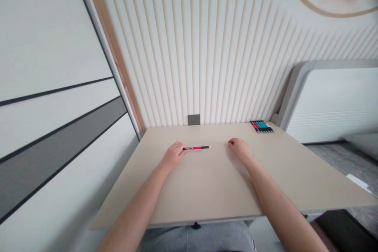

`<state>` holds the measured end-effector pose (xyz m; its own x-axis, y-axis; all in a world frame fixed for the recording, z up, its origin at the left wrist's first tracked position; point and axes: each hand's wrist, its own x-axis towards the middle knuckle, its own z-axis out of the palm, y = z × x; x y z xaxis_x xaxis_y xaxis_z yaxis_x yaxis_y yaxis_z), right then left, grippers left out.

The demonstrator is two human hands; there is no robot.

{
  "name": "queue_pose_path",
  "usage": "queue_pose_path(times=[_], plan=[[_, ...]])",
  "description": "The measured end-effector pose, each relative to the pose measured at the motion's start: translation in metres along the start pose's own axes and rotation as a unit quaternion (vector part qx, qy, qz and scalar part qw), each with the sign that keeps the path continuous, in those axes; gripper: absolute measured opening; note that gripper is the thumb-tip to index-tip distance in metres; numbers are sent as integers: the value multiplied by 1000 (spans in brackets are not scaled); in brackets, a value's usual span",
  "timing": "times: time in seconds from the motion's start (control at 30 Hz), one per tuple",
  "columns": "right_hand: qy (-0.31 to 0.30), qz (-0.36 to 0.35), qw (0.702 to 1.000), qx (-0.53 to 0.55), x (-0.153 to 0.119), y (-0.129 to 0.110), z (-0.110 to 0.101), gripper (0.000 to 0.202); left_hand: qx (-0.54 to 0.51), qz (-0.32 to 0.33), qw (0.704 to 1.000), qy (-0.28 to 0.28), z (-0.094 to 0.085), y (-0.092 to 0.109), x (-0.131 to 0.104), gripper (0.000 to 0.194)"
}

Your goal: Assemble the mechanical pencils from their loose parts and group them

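Note:
Between the fingertips of my left hand (175, 153) is one end of a pink and black pen (201, 148), which lies sideways with its pale tip pointing right. My right hand (239, 149) rests on the beige table (201, 189) to the right of the pen, apart from it. Its fingers are curled together, and whether anything is inside them cannot be made out. At the table's back right, a row of several pens (262, 126), pink ones on the left and teal ones beside them, lies side by side.
A dark wall socket (194, 119) sits just behind the table's back edge, on a ribbed white wall. White and grey panels (59, 134) rise on the left. A white and grey headboard (333, 98) stands to the right. Something black (344, 228) is at the lower right.

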<state>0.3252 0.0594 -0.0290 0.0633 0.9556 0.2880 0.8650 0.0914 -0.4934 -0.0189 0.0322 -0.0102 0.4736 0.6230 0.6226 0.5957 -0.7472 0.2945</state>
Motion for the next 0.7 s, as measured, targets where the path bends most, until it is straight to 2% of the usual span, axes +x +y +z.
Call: queue_pose_path(times=[0.13, 0.3, 0.43, 0.7], plan=[[-29, -51, 982, 180, 1, -17, 3, 26, -1, 1, 1000, -2, 1, -2, -1, 14], [-120, -75, 929, 343, -7, -44, 1, 42, 0, 0, 1000, -2, 0, -1, -2, 15], [-140, -77, 910, 382, -13, -51, 1, 43, 3, -1, 1000, -2, 0, 0, -2, 15], [-157, -78, 908, 381, -17, -55, 5, 41, 6, 8, 1000, -4, 0, 0, -1, 14]])
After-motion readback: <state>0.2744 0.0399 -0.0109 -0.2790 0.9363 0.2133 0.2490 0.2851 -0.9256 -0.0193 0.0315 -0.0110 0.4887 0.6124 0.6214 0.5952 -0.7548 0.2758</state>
